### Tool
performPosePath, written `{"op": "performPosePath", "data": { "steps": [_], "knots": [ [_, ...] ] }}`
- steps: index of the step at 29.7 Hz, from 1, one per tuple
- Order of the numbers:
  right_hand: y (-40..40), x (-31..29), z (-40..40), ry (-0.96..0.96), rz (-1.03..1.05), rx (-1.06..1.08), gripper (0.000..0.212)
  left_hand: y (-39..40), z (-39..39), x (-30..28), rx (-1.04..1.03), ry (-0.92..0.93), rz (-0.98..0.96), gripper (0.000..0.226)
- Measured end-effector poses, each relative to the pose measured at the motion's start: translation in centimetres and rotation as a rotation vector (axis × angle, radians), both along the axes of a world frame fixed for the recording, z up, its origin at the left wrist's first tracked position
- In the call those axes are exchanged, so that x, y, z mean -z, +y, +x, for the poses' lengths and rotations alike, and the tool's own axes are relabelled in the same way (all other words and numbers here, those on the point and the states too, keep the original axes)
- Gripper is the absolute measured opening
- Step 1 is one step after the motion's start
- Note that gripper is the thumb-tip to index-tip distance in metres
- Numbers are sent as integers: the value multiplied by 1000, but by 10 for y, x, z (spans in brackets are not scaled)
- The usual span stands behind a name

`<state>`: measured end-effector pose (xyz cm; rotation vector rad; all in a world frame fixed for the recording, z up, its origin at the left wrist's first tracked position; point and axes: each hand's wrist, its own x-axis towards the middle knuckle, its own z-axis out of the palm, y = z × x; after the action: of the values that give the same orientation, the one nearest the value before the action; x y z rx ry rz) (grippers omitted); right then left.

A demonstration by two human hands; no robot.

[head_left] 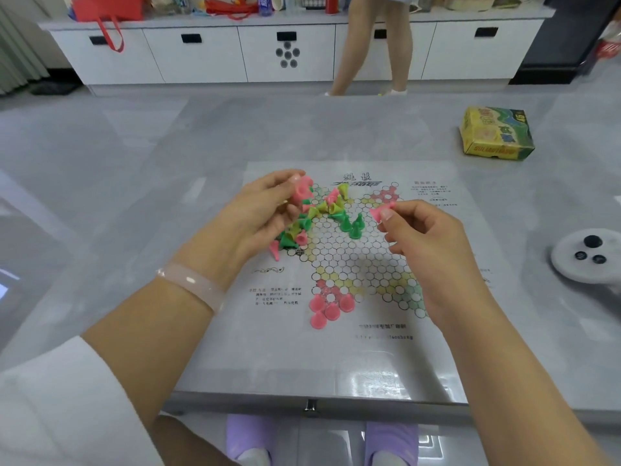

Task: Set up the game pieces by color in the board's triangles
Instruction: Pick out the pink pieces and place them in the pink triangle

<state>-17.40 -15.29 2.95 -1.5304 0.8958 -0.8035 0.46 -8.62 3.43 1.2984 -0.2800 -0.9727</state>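
Currently our right hand (413, 227) pinches one pink piece (381, 210), our left hand (265, 210) grips several, and the pink triangle (327, 297) lies nearer us, below.

A home living room: white drawer cabinet (289, 52), glossy grey table (100, 196).

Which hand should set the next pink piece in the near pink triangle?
Right hand: it pinches a single pink piece, ready to place. Left hand grips several pink pieces bunched together.
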Motion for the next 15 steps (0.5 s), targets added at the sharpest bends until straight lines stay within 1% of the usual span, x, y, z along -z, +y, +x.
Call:
{"op": "performPosePath", "data": {
  "steps": [1,2,3,5,8,10,12,15],
  "knots": [
    [0,0,0,1,2,0,6,6,0,1,-45,232,-99,11],
    [0,0,1,-1,4,0,6,13,0,4,-73,421,-189,11],
    [1,0,1,-3,7,0,6,21,-1,6,-87,560,-259,13],
    [1,1,2,-2,6,-2,7,37,-5,11,-83,707,-338,23],
    [4,2,4,7,2,-16,9,57,-9,16,-124,752,-350,31],
    [6,4,6,15,0,-22,8,63,-11,16,-141,744,-306,38],
    [7,5,6,26,-7,-25,6,64,-14,15,-169,716,-254,29],
    [8,7,5,38,-12,-28,5,65,-17,12,-185,749,-291,23]
  ]
}}
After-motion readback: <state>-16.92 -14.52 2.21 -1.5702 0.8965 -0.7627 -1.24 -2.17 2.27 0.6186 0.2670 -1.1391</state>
